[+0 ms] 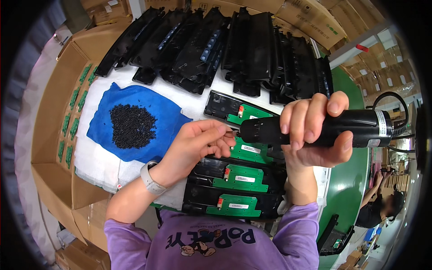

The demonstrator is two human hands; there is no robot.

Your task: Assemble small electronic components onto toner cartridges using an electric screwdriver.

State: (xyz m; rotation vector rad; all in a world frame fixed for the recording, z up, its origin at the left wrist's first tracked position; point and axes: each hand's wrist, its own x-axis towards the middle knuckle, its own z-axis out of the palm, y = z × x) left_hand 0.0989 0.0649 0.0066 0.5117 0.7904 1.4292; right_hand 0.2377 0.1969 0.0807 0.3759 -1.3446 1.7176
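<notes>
My right hand is wrapped round a black electric screwdriver, held level with its nose pointing left. At that nose, the thumb and forefinger of my left hand pinch together; whatever small thing sits between them at the bit is too small to make out. Below both hands lie several black plastic housings, each with a green circuit board. One more black housing with a board lies just beyond. Small black screws form a heap on a blue cloth left of my left hand.
Black plastic covers stand in a row along the far side. A cardboard box at the left holds several small green boards. White sheeting covers the green table. At the far right, another person works.
</notes>
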